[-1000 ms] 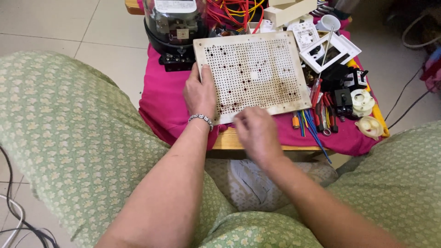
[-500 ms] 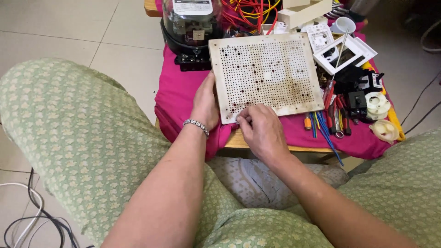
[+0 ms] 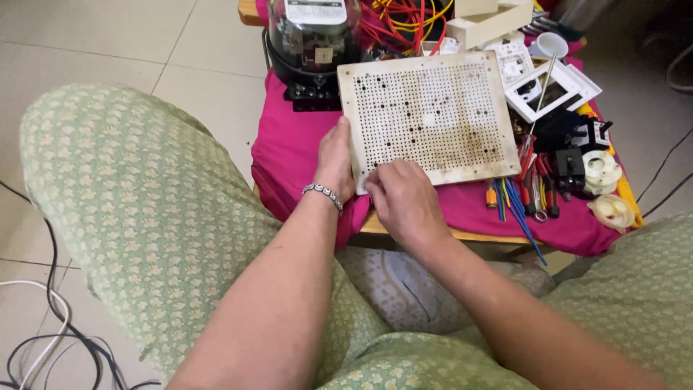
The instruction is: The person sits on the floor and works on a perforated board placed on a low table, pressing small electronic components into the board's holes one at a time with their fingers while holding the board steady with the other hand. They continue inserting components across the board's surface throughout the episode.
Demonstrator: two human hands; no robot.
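A cream perforated board (image 3: 433, 112) lies flat on a pink cloth (image 3: 296, 162) covering a small wooden table. My left hand (image 3: 336, 162), with a silver bracelet at the wrist, grips the board's left edge near its front corner. My right hand (image 3: 404, 198) rests at the board's near left corner with fingers curled; I cannot tell whether it pinches something small there.
A black-based glass-domed meter (image 3: 314, 40) stands behind the board beside red and yellow wires (image 3: 401, 22). White switch plates (image 3: 552, 90), black parts, white round fittings (image 3: 603, 173), and screwdrivers and pliers (image 3: 527, 191) crowd the right side. Cables (image 3: 43, 339) trail on the tiled floor.
My right hand has slid left along the board's near edge to its left corner. The left hand keeps its hold on the left edge.
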